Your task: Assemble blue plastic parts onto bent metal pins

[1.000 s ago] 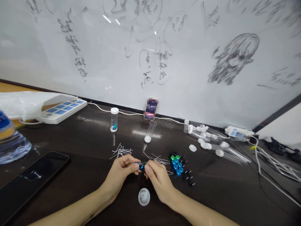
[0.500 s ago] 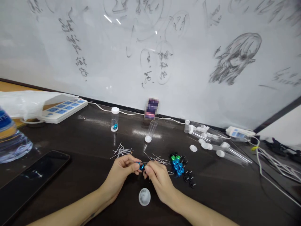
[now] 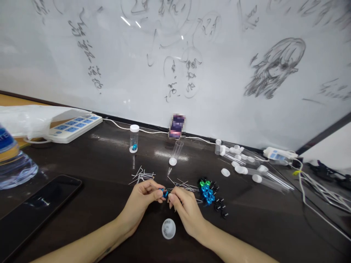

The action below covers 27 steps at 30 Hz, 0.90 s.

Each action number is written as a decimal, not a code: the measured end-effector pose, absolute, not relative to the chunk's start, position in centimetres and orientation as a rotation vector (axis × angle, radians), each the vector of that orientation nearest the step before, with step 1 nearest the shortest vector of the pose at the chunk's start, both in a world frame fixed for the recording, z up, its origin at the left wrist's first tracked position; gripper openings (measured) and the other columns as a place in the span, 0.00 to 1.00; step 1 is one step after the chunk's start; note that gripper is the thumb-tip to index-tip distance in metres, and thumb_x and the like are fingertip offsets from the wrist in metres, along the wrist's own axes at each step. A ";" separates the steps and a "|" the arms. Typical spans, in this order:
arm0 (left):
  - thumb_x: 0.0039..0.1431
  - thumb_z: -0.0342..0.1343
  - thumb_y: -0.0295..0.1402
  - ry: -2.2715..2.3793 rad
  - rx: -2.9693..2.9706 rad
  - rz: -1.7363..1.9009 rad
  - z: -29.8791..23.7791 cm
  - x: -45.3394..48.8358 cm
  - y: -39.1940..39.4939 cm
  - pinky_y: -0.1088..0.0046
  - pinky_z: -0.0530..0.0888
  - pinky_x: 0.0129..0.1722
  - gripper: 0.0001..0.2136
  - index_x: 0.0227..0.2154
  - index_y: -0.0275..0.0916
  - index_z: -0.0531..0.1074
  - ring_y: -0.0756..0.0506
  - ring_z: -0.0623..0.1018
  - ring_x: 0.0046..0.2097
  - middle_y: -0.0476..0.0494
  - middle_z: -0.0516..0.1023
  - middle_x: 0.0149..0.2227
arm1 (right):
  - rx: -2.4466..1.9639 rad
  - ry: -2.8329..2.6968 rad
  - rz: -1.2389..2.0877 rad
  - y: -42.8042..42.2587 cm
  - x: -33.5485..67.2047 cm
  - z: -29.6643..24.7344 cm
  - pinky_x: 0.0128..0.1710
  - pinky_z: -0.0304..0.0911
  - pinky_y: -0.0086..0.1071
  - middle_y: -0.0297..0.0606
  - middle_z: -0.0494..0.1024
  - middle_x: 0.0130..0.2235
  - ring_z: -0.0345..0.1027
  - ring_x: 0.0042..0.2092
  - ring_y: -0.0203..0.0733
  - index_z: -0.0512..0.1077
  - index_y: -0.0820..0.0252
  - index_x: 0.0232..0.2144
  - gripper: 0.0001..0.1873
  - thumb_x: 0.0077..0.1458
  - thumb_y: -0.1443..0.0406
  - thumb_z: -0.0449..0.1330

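Note:
Between the thumb and fingers of my left hand (image 3: 142, 197) is a small shiny blue metal part (image 3: 165, 193). My right hand (image 3: 188, 208) is pinched at that part's right end; what its fingertips grip is hidden. Below my hands stands a small translucent cup (image 3: 168, 229) with tiny dark pieces inside. Bent hex keys (image 3: 143, 175) lie past my left hand, and a second pile of hex keys (image 3: 185, 185) lies behind my right. Right of it are several blue and green metal parts (image 3: 207, 193) and black thumbscrew-like pieces (image 3: 221, 208).
A capped clear tube (image 3: 134, 137) with a blue part inside stands farther back, near an uncapped tube (image 3: 177, 149). Tubes and white caps (image 3: 241, 170) lie at right. A phone (image 3: 38, 204), water bottle (image 3: 13, 160) and power strip (image 3: 75, 128) are at left.
My right fingertips have shifted very slightly around the end of the blue part. My left hand and the things on the table look the same.

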<state>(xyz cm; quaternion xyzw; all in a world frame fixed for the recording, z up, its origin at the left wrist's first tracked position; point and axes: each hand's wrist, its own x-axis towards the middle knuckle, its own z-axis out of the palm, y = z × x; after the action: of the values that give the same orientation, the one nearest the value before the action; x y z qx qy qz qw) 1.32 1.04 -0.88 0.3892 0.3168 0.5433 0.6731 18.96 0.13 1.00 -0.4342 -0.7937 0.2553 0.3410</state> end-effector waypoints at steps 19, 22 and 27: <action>0.49 0.66 0.28 0.694 0.867 1.223 -0.6 1.3 1.0 0.77 0.70 0.34 0.03 0.28 0.36 0.79 0.51 0.74 0.29 0.48 0.79 0.25 | -1.104 -1.966 0.623 0.3 18.8 0.1 0.34 0.58 0.30 0.33 0.71 0.32 0.64 0.32 0.38 0.66 0.58 0.31 0.06 0.58 0.65 0.61; 0.49 0.66 0.28 0.692 0.868 1.220 -0.6 1.3 1.0 0.77 0.70 0.34 0.03 0.29 0.36 0.79 0.51 0.74 0.28 0.49 0.79 0.24 | -1.087 -1.965 0.596 0.3 18.8 0.0 0.36 0.59 0.31 0.33 0.72 0.32 0.65 0.33 0.39 0.67 0.57 0.32 0.06 0.58 0.65 0.62; 0.48 0.67 0.28 0.703 0.872 1.221 -0.7 1.3 1.1 0.77 0.70 0.32 0.04 0.28 0.36 0.79 0.51 0.74 0.28 0.48 0.80 0.26 | -1.160 -2.052 0.646 0.2 18.9 0.7 0.31 0.56 0.29 0.30 0.69 0.25 0.64 0.29 0.37 0.66 0.58 0.26 0.15 0.65 0.61 0.53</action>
<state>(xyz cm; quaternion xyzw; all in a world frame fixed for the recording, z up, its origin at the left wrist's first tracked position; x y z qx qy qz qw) 1.33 1.05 -0.67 0.3879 0.3127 0.5429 0.6761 18.94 0.23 0.65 -0.4461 -0.7891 0.2483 0.3416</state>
